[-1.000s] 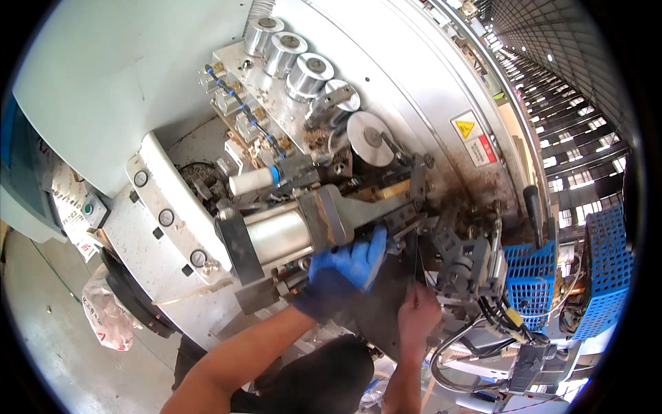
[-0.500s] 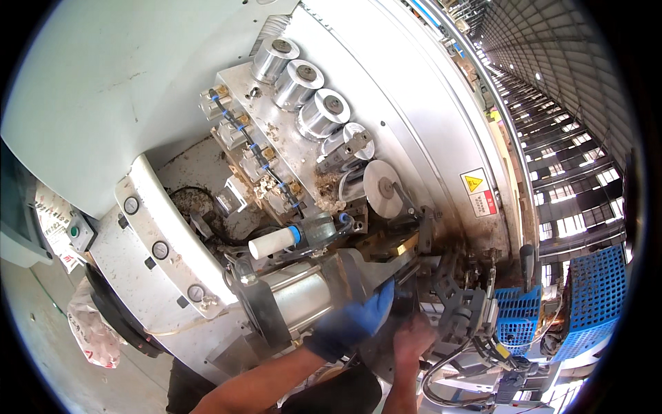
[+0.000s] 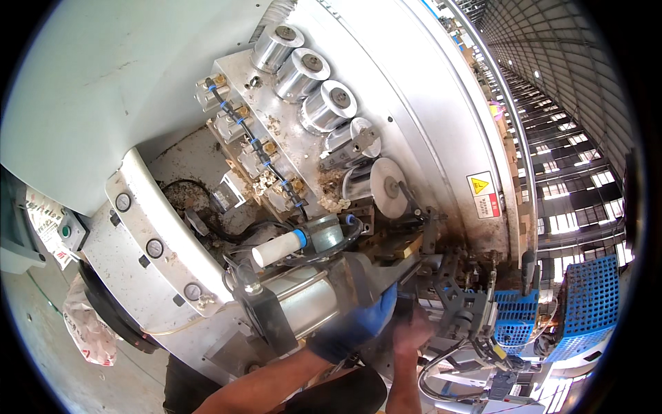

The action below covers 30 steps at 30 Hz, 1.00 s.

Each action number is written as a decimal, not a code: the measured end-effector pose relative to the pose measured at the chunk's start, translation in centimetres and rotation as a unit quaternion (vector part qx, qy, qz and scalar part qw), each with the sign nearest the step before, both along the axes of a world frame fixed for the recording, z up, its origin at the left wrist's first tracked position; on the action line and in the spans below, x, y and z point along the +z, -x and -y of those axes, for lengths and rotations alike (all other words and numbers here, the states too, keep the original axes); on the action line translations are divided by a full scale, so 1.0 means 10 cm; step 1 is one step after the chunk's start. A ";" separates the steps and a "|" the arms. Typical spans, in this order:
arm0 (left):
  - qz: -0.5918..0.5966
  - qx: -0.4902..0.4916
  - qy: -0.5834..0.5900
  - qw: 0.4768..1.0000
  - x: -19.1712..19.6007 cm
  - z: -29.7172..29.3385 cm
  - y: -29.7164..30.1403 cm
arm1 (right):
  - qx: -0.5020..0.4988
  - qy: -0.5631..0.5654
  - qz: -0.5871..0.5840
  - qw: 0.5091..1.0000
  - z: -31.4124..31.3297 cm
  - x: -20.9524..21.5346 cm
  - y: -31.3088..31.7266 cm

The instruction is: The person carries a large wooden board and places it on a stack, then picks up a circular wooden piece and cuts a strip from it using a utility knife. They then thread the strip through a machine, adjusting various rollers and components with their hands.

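The left hand (image 3: 376,319), in a blue glove, is at the lower edge of the arm (image 3: 387,274) beyond the cylinder (image 3: 301,301); its fingers are blurred and partly hidden, so I cannot tell how far open they are or whether they hold anything. The bare right hand (image 3: 412,332) is just beside it, fingers seemingly curled, but blur hides any grip. The dark plate (image 3: 378,353) is below and between the hands. The likeliest harm is a pinch: if the cylinder drove the arm, the left fingers, so near it, could be caught. The glove could also snag on a metal edge. The right hand has no glove and is near the clamp (image 3: 465,310), so a slip could scrape or cut it. The looped cables (image 3: 429,376) beside the right forearm might catch it on a quick pull back. Crumbly debris (image 3: 334,204) by the rollers (image 3: 329,107) could foul moving parts.
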State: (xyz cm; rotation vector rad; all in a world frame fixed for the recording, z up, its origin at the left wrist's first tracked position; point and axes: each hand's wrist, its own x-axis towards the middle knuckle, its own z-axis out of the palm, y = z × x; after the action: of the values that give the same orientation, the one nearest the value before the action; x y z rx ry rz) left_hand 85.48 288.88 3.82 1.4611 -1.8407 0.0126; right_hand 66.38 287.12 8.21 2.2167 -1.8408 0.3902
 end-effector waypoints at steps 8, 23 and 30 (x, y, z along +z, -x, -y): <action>0.037 -0.017 0.005 0.999 -0.01 -0.01 -0.05 | -0.077 -0.109 -0.118 0.984 -0.14 0.34 -0.19; 0.108 -0.014 0.053 0.993 -0.04 0.01 -0.01 | 0.052 0.017 -0.066 0.996 0.00 0.12 -0.05; 0.109 -0.011 0.043 0.993 -0.13 -0.03 0.18 | 0.039 -0.016 -0.104 0.994 -0.03 0.18 0.04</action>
State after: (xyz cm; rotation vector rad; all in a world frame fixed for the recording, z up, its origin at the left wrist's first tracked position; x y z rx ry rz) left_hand 83.64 289.22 2.53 1.4251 -2.0046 0.2459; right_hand 65.94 287.44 10.00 2.2583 -1.6687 0.1380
